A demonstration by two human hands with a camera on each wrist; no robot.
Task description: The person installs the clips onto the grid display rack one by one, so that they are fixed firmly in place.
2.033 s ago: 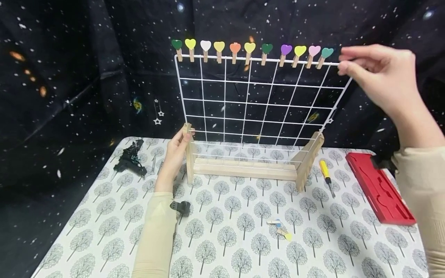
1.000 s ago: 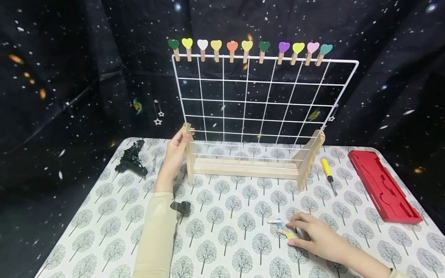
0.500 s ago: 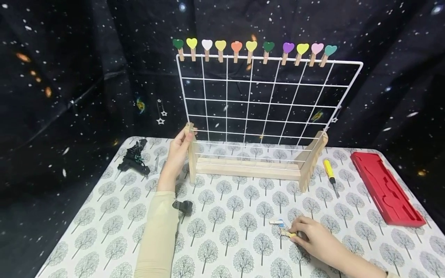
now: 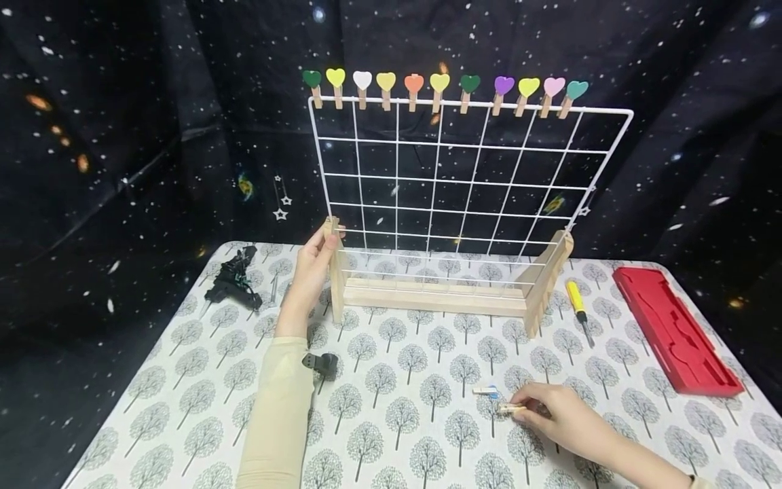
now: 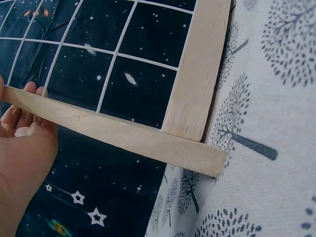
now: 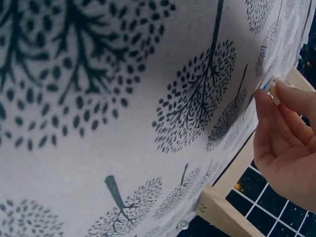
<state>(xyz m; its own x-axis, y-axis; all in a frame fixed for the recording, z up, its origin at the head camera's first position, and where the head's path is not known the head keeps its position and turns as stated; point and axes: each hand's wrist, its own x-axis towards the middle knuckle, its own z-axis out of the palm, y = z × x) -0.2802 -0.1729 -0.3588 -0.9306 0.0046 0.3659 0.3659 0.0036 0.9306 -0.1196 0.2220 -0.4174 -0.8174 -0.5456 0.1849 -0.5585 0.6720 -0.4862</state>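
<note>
My left hand (image 4: 313, 268) grips the left wooden side post (image 4: 336, 278) of a stand that carries a white wire grid (image 4: 470, 163). In the left wrist view its fingers wrap behind the post (image 5: 113, 132). Heart-topped clothespins in several colours, such as a purple one (image 4: 504, 87), line the grid's top bar. My right hand (image 4: 565, 418) is low over the tablecloth, pinching a small wooden clothespin (image 4: 510, 408) between thumb and fingertips. Its heart is hidden by the fingers. Just beyond lies another clothespin (image 4: 486, 391) with a blue heart.
A yellow-handled screwdriver (image 4: 578, 309) and a red moulded tray (image 4: 678, 333) lie on the right. A black bundle (image 4: 235, 282) sits at the far left of the tree-print tablecloth (image 4: 391, 448). Behind the table hangs a dark starry cloth (image 4: 153, 136).
My right hand left the grid's top right corner, came down to the two loose clothespins and took hold of the yellow-hearted one. The left hand kept its grip on the post.
</note>
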